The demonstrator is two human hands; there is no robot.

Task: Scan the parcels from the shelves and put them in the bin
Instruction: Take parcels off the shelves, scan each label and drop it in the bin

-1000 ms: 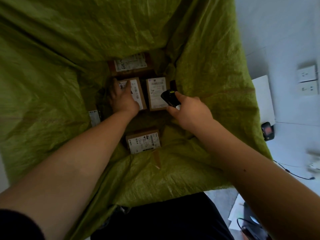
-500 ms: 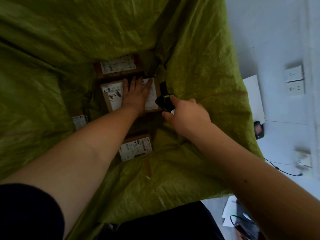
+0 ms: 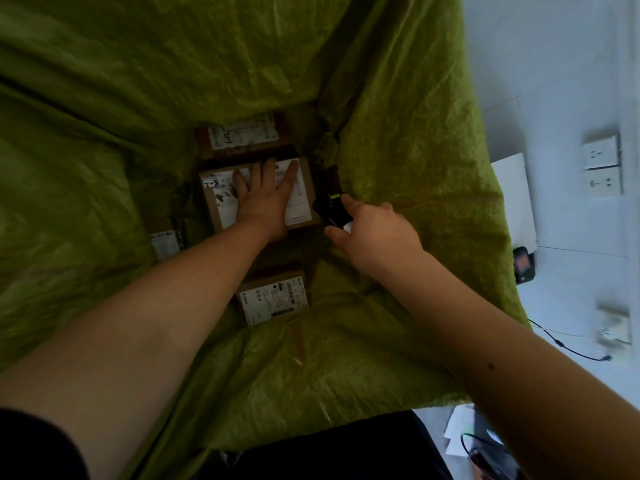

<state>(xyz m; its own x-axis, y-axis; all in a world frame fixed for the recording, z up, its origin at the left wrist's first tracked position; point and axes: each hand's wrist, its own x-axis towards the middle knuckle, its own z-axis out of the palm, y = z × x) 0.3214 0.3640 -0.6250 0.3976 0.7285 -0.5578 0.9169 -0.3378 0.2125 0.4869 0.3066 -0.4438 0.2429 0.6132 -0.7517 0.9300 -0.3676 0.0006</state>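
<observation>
Partly, left hand [image 3: 265,194] covers parcel [image 3: 221,202] label; right hand [image 3: 375,230] hides scanner [image 3: 330,209].

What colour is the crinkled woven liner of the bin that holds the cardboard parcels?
Olive green; the bin's woven liner shows best in the head view.

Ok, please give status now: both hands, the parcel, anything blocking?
Left hand flat on parcel, fingers straight. Right hand grips scanner beside it. Parcel lies in green bin among other parcels. No obstruction visible.

Left hand [image 3: 263,199] flat on parcel [image 3: 221,202]; right hand [image 3: 377,230] grips scanner [image 3: 330,207].
</observation>
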